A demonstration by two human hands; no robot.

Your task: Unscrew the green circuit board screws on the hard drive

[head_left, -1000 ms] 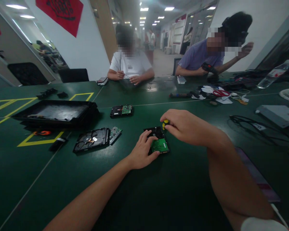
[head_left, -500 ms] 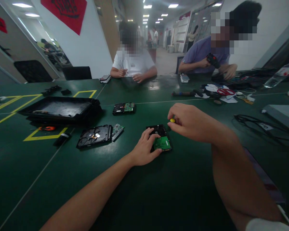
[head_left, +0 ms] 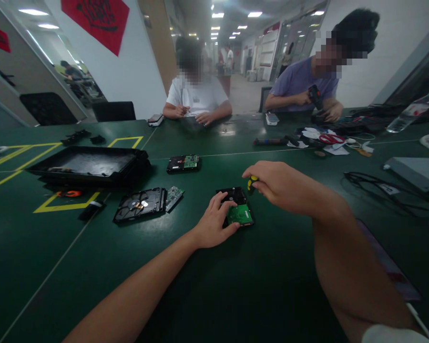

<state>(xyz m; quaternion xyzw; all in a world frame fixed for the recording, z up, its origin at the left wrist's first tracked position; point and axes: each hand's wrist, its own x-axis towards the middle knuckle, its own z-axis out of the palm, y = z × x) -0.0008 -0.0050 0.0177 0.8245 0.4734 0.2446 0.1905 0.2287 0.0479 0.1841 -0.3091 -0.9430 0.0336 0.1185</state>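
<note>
left hand (head_left: pixel 213 225) at hard drive (head_left: pixel 240 214) edge

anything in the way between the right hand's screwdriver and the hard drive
Nothing visible. The right hand holds the screwdriver at the far edge of the hard drive; the left hand rests on its left side.

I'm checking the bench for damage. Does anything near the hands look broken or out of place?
An opened hard drive lies left of the hands, platter exposed, a circuit board loose and askew beside it. The drive under the left hand looks whole; the right hand grips a screwdriver.
</note>
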